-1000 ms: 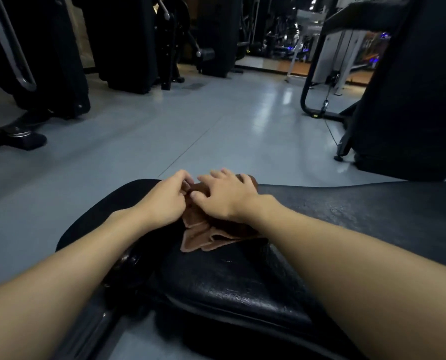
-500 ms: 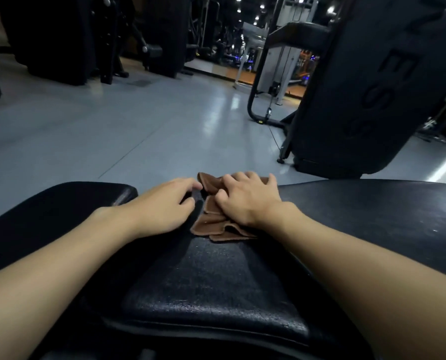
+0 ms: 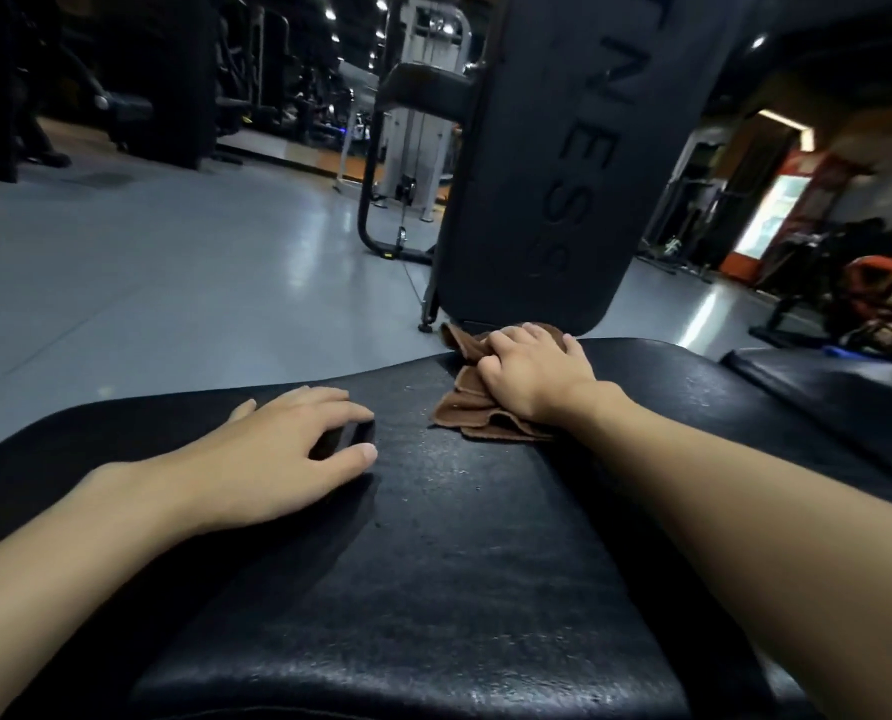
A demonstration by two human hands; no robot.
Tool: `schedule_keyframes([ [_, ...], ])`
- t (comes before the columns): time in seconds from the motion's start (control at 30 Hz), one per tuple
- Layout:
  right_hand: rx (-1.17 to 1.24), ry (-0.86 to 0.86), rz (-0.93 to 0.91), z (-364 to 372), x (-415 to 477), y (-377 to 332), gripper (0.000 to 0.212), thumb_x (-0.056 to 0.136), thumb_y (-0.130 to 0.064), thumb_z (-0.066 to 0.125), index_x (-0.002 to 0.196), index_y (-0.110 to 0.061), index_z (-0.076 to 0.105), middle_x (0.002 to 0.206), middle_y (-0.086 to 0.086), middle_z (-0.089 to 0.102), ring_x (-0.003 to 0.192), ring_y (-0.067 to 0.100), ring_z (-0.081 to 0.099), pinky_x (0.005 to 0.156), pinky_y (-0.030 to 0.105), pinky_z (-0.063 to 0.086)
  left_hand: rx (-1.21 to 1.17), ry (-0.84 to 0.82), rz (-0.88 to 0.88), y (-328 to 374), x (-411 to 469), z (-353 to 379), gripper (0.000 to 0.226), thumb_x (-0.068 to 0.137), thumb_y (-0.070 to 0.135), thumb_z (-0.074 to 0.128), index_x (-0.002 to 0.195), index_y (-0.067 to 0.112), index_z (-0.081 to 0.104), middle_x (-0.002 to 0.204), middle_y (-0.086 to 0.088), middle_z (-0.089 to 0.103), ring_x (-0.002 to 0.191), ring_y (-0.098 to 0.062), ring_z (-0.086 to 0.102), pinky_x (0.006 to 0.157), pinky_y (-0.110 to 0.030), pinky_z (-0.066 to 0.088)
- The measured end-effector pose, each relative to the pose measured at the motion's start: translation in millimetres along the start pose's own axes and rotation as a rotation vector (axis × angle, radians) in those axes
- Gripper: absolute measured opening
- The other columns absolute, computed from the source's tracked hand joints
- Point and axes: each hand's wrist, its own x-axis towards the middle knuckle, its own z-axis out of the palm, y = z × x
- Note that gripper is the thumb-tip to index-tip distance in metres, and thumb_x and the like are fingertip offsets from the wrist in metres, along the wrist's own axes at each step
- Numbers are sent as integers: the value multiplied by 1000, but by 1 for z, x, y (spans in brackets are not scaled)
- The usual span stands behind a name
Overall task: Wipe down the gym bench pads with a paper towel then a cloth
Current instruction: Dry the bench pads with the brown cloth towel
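Now, with your right hand (image 3: 532, 376) gripping the bunched brown cloth (image 3: 472, 407) at the far edge of the bench pad (image 3: 433, 563), press evenly and sweep toward your left hand (image 3: 277, 454), which lies flat and empty alongside.

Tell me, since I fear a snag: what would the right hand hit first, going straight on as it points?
The right hand, on the cloth, points past the far edge of the pad; just beyond, probably the upright pad, though depth is unclear.
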Motion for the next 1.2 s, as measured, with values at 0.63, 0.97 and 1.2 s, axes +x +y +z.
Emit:
schedule_keyframes([
  [0.63, 43, -26, 471, -44, -47, 150, 62, 91, -54, 20, 145, -28, 37, 145, 14, 41, 131, 41, 40, 106, 56, 35, 32, -109, 94, 67, 21, 30, 96, 57, 97, 21, 144, 57, 23, 161, 23, 9, 150, -8, 0, 121, -52, 1],
  [0.97, -74, -72, 433, -41, -88, 133, 69, 84, -74, 17, 145, -46, 33, 161, 6, 23, 148, 37, 14, 114, 62, 14, 83, -92, 156, 61, 13, 29, 80, 75, 85, 24, 147, 53, 20, 162, 20, 8, 150, -6, 0, 121, -49, 3],
  [1.2, -82, -100, 393, -29, -86, 60, 64, 92, -62, 20, 152, -42, 24, 164, 5, 16, 150, 40, 5, 115, 64, 4, 113, -78, 182, 30, -15, 15, 67, 85, 77, 32, 146, 51, 26, 159, 19, 17, 148, -3, 10, 120, -50, 11],
])
